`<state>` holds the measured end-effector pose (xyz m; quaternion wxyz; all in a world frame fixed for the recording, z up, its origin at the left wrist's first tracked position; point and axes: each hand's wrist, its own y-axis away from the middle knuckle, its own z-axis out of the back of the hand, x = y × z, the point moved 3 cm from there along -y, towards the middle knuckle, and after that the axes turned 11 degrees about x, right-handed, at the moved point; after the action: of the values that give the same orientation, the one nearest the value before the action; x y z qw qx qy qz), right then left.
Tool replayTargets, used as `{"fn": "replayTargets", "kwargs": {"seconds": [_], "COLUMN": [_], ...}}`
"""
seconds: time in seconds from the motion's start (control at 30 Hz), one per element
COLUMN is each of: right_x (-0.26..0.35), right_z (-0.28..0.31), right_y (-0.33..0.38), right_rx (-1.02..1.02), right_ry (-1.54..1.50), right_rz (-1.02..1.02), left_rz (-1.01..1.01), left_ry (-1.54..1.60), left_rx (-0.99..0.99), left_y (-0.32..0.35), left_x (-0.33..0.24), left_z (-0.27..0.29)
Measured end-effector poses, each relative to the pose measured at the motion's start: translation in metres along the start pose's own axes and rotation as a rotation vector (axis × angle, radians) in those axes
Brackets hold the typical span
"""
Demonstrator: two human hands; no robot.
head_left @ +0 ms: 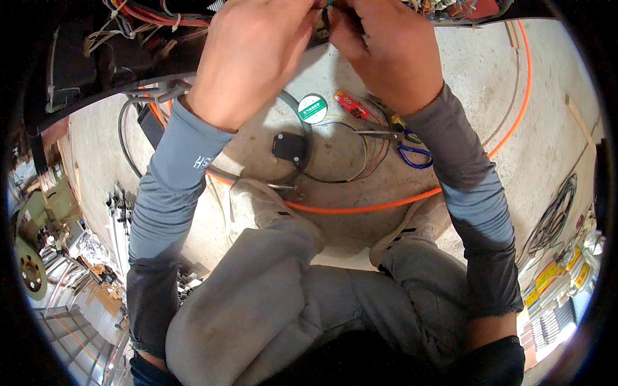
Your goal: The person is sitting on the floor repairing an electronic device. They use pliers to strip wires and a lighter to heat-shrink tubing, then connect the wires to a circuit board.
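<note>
My left hand (257, 58) and my right hand (393, 55) meet at the top edge of the head view, backs toward me. Both are closed, fingertips pinched close together. A small green piece (330, 3), thin like a wire, shows between them; the frame's edge cuts off the rest, so I cannot make out what each hand grips. They are at the near edge of a dark metal housing (96, 71). Red wires (151, 14) bound with ties run inside it to the left of my left hand. More tangled wiring (444, 8) lies beyond my right hand.
On the concrete floor below lie a round tape roll (313, 108), a red packet (351, 104), blue-handled scissors (415, 156), a black block (290, 147) and loose thin wires. An orange hose (367, 209) crosses before my shoes. Coiled black cable (553, 212) lies at right, metal scraps (119, 219) at left.
</note>
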<state>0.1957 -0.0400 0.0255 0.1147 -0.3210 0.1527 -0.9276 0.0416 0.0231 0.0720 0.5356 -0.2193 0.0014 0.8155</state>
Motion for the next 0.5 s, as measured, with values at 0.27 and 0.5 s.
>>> {"fn": "replayTargets", "kwargs": {"seconds": [0.27, 0.5], "right_x": [0.001, -0.004], "right_z": [-0.011, -0.012], "right_y": [-0.001, 0.003], "right_rx": [-0.135, -0.150], "right_ry": [-0.101, -0.207], "right_rz": [0.001, 0.021], "left_rz": [0.151, 0.432], "left_ry": [0.196, 0.498], "left_rx": [0.047, 0.036], "left_y": [0.001, 0.005], "left_x": [0.009, 0.014], "left_z": [-0.005, -0.011]}}
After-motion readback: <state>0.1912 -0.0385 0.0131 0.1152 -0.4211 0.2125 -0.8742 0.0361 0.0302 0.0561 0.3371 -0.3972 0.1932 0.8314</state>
